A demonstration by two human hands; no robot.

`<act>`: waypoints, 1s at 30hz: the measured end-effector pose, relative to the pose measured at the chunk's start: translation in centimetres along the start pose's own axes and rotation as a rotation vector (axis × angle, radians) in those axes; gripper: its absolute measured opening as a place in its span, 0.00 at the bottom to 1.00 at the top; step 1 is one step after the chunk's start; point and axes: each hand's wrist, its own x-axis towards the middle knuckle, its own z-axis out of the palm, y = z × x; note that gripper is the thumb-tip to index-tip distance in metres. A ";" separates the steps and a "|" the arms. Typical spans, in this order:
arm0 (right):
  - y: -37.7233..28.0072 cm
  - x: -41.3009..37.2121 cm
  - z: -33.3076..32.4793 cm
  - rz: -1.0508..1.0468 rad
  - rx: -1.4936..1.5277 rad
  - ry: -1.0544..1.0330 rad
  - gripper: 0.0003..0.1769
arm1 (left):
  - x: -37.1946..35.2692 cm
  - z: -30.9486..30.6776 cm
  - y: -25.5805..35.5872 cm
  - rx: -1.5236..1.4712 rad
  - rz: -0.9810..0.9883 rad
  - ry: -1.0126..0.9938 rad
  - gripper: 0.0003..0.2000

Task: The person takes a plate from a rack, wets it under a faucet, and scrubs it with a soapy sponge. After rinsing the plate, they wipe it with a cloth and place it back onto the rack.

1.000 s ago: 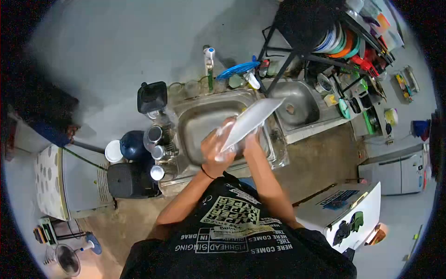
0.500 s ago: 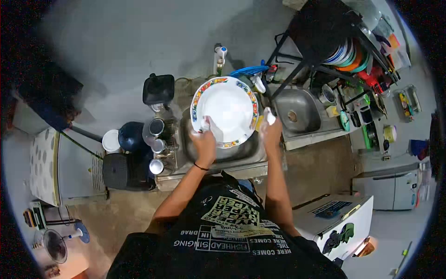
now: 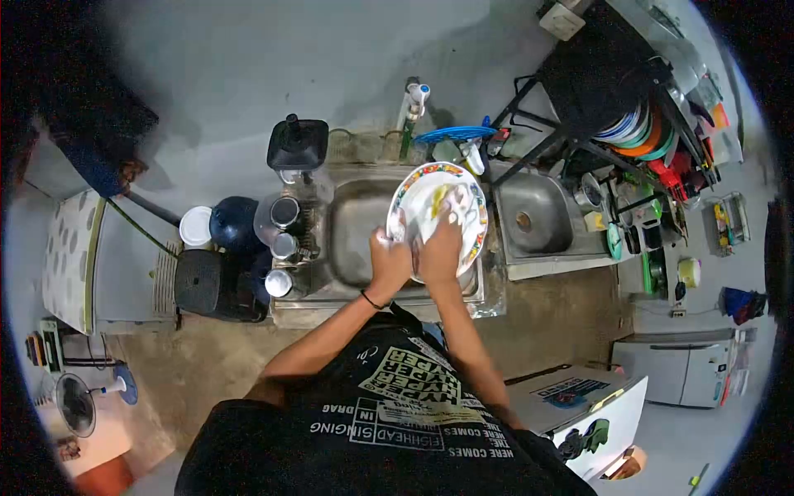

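Observation:
A white plate (image 3: 422, 197) with a colourful patterned rim is held tilted over the right side of the left sink basin (image 3: 351, 236). My left hand (image 3: 390, 264) is closed on its near left edge, with white suds on the fingers. Pressed against the plate's face, my right hand (image 3: 441, 252) holds a yellow sponge (image 3: 438, 198), partly hidden by foam and fingers. Suds lie on the plate around the sponge.
Behind the basin stands a faucet (image 3: 411, 107), with a blue plastic lid or plate (image 3: 455, 134) beside it. Jars (image 3: 285, 213) line the left counter. To the right are a second basin (image 3: 538, 215) and a black rack (image 3: 595, 83) over stacked plates (image 3: 641, 136).
The plate has shifted right and tilted. My right hand has moved from beside the plate onto its face with the sponge. My left hand still grips the edge.

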 end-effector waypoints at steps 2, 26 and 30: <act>-1.0 -0.5 -0.4 0.006 0.155 -0.093 0.37 | 0.7 -0.3 -1.6 0.062 0.091 -0.004 0.17; 1.9 1.2 -2.6 -0.143 -0.145 -0.090 0.26 | -1.0 -1.0 -0.5 -0.024 0.125 -0.105 0.21; 1.6 2.9 -1.7 -0.042 -0.053 -0.036 0.26 | -1.1 -0.5 -2.6 0.097 0.036 -0.218 0.18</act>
